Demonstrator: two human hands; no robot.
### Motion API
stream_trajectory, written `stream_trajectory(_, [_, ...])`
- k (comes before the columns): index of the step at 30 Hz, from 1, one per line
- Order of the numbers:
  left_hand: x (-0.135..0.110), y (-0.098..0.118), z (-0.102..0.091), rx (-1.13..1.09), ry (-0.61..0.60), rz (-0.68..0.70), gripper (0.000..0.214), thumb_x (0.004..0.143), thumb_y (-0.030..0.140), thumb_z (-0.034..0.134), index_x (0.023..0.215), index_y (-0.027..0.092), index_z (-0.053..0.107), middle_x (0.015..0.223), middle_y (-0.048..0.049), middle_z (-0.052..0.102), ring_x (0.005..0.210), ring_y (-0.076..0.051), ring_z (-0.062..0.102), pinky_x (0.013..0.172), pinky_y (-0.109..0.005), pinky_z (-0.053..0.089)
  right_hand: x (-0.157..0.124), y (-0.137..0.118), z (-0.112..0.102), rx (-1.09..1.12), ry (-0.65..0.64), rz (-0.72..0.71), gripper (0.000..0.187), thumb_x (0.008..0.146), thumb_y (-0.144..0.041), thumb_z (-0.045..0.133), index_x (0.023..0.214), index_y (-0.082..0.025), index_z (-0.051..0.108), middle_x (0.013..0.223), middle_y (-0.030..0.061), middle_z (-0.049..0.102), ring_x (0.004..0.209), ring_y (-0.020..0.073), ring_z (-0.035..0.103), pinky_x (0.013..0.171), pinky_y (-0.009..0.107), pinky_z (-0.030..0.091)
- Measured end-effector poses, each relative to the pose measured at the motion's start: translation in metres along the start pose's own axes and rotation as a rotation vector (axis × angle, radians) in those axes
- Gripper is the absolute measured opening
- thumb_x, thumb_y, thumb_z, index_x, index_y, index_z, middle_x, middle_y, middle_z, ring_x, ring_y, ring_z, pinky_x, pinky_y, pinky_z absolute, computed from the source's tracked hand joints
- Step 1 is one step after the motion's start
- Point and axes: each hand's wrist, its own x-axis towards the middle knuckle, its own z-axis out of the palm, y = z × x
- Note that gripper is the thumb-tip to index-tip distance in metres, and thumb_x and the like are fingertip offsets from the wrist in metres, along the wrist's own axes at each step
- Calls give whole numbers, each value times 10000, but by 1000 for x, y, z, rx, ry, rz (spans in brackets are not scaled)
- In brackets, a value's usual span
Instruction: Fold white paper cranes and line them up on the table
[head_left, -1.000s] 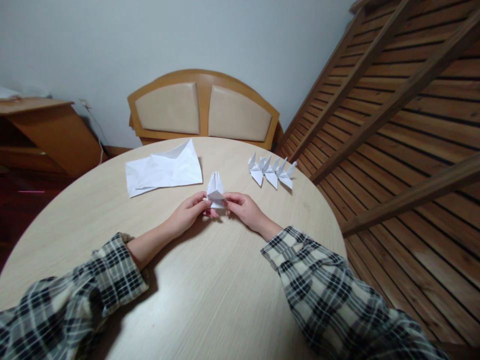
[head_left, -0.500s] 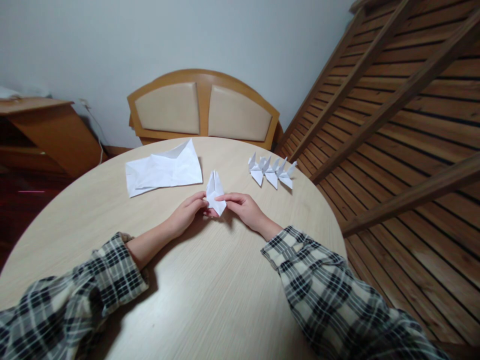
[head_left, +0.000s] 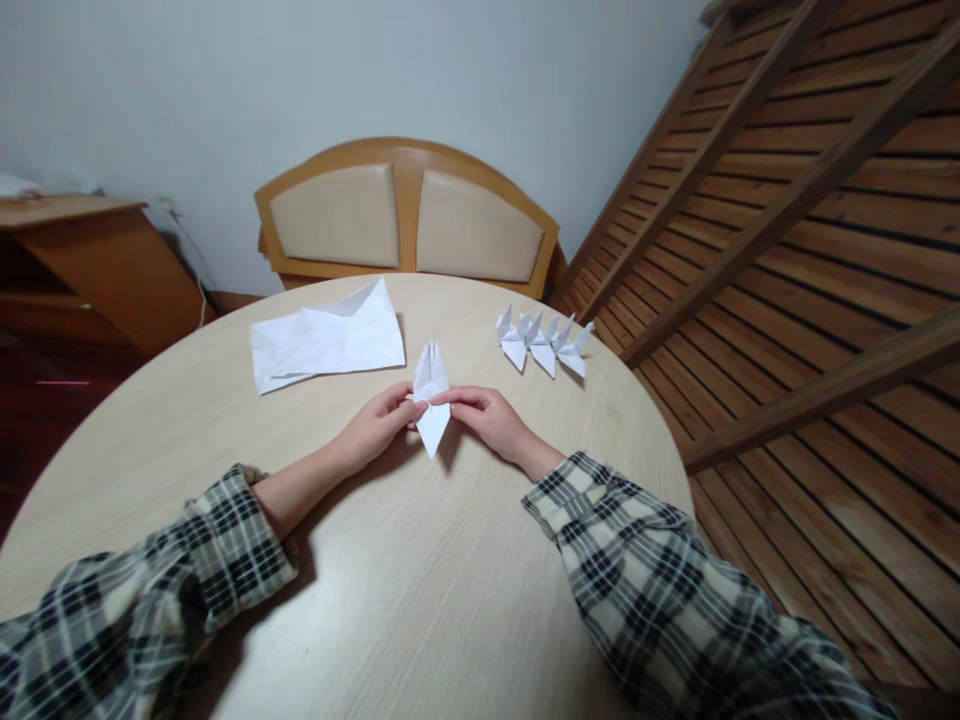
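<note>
Between my hands is a folded white origami paper (head_left: 433,425), shaped like a long diamond with one point toward me and a split tip facing away. My left hand (head_left: 381,422) pinches its left edge, the thumb lying on the front face. On the other side, my right hand (head_left: 486,413) grips the right edge with thumb and fingers closed. Some fingertips are hidden behind the paper. Several finished paper cranes (head_left: 542,345) stand in a row to the far right. Creased white paper sheets (head_left: 330,335) lie at the far left.
A round pale wooden table (head_left: 390,600) carries everything. Behind it stands a wooden headboard (head_left: 409,220) with two beige panels against the wall. Wooden slats (head_left: 810,250) lean on the right, and a brown cabinet (head_left: 97,260) is at the left.
The lower flap of the folded paper has come down toward me, so the piece now looks longer and pointed. My left thumb has shifted onto its front.
</note>
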Motion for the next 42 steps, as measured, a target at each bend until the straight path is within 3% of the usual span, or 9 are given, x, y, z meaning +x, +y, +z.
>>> stream_trajectory(3, [1,-3,-2,2,-17,24,312,818,352,654,1043,138,614,824,-31,645,703,-148,546,669,-284,415,-1,-4,0,30,16,44,301,847,-155,556,1091,-228,717,983,31,709,909,172,623,918,382,467])
stream_trajectory(7, [1,-5,-2,-21,-41,33,329,824,337,665,1075,135,598,808,-32,660,673,-140,549,641,-279,411,0,-6,2,127,47,67,458,894,-176,528,1350,-224,520,725,-26,597,750,162,582,816,359,478])
stream_trajectory(11, [1,-4,-1,-59,-64,34,331,827,325,674,1086,138,586,761,-14,662,646,-130,557,624,-266,412,1,-5,4,149,71,80,488,938,-300,551,1393,-205,404,746,-24,597,740,165,579,751,340,469])
stream_trajectory(16, [0,-3,0,-80,-73,34,314,834,303,688,1081,143,578,751,-10,670,652,-127,575,627,-256,429,4,1,5,128,40,121,481,910,-446,614,1294,-200,459,812,-1,620,736,155,573,711,312,439])
stream_trajectory(20, [-1,-3,0,-98,-87,51,327,836,302,702,1099,152,579,791,-22,689,701,-140,612,654,-253,456,5,2,4,94,2,112,362,885,-544,615,974,-197,567,796,1,601,715,141,547,685,292,421])
stream_trajectory(23, [-1,-4,0,-100,-102,61,339,837,328,709,1105,164,582,827,-33,702,714,-151,628,673,-262,472,4,0,4,27,-16,92,402,896,-576,576,773,-195,541,692,-17,545,647,128,506,646,281,397])
stream_trajectory(35, [1,-5,-2,77,-36,90,309,874,446,605,952,147,612,820,-24,630,740,-161,553,666,-279,433,-2,-6,5,-75,-64,82,436,887,-568,573,675,-194,503,595,-35,505,545,104,444,537,254,340])
stream_trajectory(42, [-1,-5,-1,83,-50,56,329,832,458,649,921,143,618,788,-21,620,704,-159,542,654,-283,424,-3,-7,5,-127,-82,120,449,867,-569,595,644,-187,520,550,-44,451,526,98,400,512,256,291])
